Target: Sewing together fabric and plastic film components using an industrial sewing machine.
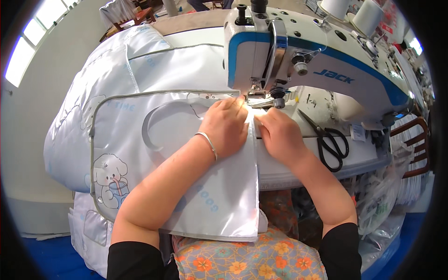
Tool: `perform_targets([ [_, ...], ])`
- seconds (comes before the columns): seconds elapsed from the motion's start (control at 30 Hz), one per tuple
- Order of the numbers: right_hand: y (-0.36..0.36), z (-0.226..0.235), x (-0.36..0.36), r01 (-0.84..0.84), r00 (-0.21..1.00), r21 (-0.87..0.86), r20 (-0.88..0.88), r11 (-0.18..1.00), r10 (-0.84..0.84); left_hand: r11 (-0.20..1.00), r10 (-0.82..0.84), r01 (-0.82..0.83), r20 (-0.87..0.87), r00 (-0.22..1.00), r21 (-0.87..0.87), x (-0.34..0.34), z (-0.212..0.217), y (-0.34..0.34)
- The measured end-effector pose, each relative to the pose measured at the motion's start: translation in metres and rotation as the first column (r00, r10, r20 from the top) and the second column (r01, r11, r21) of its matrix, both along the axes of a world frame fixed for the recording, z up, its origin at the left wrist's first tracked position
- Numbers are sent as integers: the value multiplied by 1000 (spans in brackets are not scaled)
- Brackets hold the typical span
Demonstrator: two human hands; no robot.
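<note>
A white quilted-looking fabric piece (pixel 224 196) with grey bound edges and a printed cartoon dog (pixel 111 179) lies under the needle area of a white and blue sewing machine (pixel 252 51). My left hand (pixel 226 123), with a silver bangle on its wrist, rests on the fabric, fingers stretched toward the presser foot (pixel 254 95). Just right of the fabric's edge, my right hand (pixel 282 135) is closed, thumb and fingers pinching that edge near the foot. Bright light washes out the fingertips, and the needle point is hidden. A curved pale band (pixel 148 123) lies on the fabric left of my left wrist.
Black-handled scissors (pixel 333 144) lie on the table right of my right hand. More white printed fabric (pixel 107 70) heaps at the left. White thread cones (pixel 366 16) stand at the back right. Clear plastic bags (pixel 380 200) and a wooden chair (pixel 417 144) are at the right.
</note>
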State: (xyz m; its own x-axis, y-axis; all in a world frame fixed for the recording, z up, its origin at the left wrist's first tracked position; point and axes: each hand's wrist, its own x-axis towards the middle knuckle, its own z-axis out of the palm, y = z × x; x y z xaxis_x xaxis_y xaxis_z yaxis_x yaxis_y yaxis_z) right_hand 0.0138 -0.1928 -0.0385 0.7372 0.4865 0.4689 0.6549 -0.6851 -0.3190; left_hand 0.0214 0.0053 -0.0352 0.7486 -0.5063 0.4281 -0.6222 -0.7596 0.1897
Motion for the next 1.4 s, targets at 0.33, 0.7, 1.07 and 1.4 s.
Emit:
perform_targets([
  [0.33, -34, -21, -120, -365, 928, -163, 11, 917, 372, 994, -83, 81, -35, 996, -72, 1, -1, 10],
  [0.7, -14, -16, -106, -296, 947, 96, 161, 950, 279, 997, 8, -15, 92, 996, 77, -3, 0, 4],
  [1.07, -17, -16, -84, -266, 964, 103, 57, 959, 261, 936, 75, -37, -95, 993, 351, -24, 34, -12],
  [1.4, -14, -3, -62, -167, 935, 287, -257, 943, 244, 954, -201, 177, 80, 976, 244, 6, 18, 9],
])
